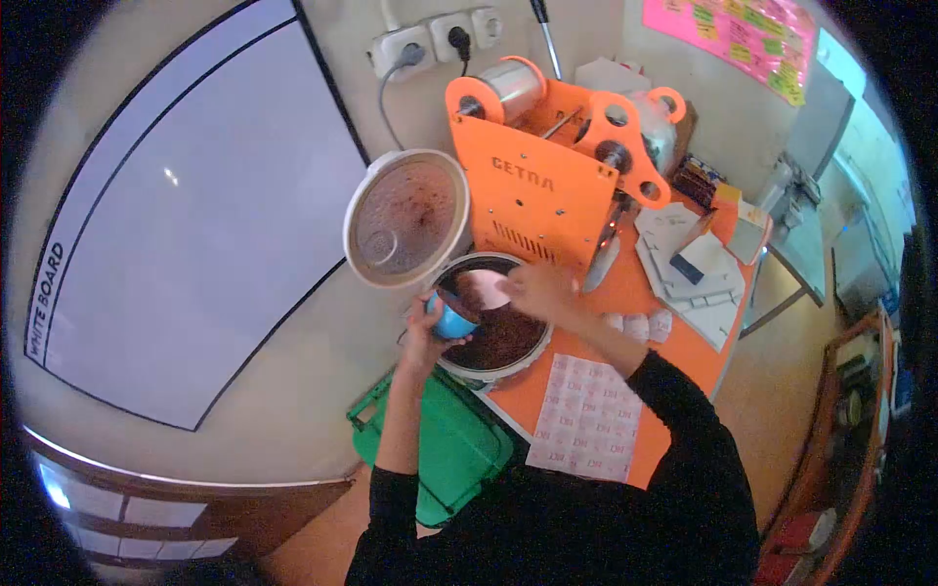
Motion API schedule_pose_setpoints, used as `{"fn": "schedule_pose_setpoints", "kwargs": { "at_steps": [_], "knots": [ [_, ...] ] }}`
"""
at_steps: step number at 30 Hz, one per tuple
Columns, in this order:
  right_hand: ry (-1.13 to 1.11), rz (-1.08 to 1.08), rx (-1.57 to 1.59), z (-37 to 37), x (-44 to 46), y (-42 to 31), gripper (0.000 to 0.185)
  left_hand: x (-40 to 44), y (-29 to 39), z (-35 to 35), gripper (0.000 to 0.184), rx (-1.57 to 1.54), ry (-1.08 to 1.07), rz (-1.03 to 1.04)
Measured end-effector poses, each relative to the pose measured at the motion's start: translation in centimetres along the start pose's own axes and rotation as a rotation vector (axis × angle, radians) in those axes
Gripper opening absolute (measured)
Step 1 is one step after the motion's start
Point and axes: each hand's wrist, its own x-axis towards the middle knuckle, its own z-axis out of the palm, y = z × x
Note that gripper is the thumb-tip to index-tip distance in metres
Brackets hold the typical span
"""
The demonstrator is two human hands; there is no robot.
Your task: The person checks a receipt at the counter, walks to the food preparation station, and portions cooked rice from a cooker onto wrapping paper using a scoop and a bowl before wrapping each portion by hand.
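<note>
My left hand (428, 330) is wrapped round a small blue cup (454, 318), tilted over the left side of a round white-rimmed tub (486, 375). Dark brown granular stuff (503, 342) fills the tub. On the right, my right hand (539, 291), a little blurred, grips a pale pinkish scoop (487, 289) close to the cup's mouth, above the brown stuff. The tub's round lid (408, 217), smeared with brown specks, leans upright against the wall behind.
An orange machine (528, 186) stands behind the tub. Patterned paper (586, 420) lies at the orange table's front; small white cups (637, 326), white cartons (689, 269) and a blade (602, 264) are to the right. A green bin lid (445, 444) sits below left.
</note>
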Motion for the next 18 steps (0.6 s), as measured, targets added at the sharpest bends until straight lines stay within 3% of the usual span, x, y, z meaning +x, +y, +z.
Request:
{"fn": "schedule_pose_setpoints", "kwargs": {
  "at_steps": [1, 3, 4, 11, 13, 18],
  "knots": [
    [-0.022, -0.064, -0.106, 0.3, -1.1, -1.1, 0.026, 0.4, -0.7, 1.1, 0.04, 0.004, -0.014, -0.003],
    [-0.029, -0.056, -0.224, 1.7, -3.0, -3.5, 0.021, 1.2, -2.0, 2.7, 0.043, 0.101, 0.213, 0.075],
    [0.069, -0.064, -0.169, 1.8, -3.7, -3.6, 0.02, 1.2, -1.9, 3.4, 0.044, 0.139, 0.224, 0.07],
    [0.323, -0.128, -0.171, 1.5, -5.8, -4.0, 0.018, 2.5, -3.1, 4.2, 0.044, 0.115, 0.223, 0.082],
    [0.325, -0.161, -0.163, 1.0, -5.8, -3.7, 0.018, 2.7, -3.4, 4.5, 0.044, 0.096, 0.258, 0.153],
    [0.338, -0.271, -0.131, 0.0, -6.2, -3.8, 0.017, 1.5, -2.3, 4.3, 0.043, 0.017, 0.171, 0.065]
  ]
}}
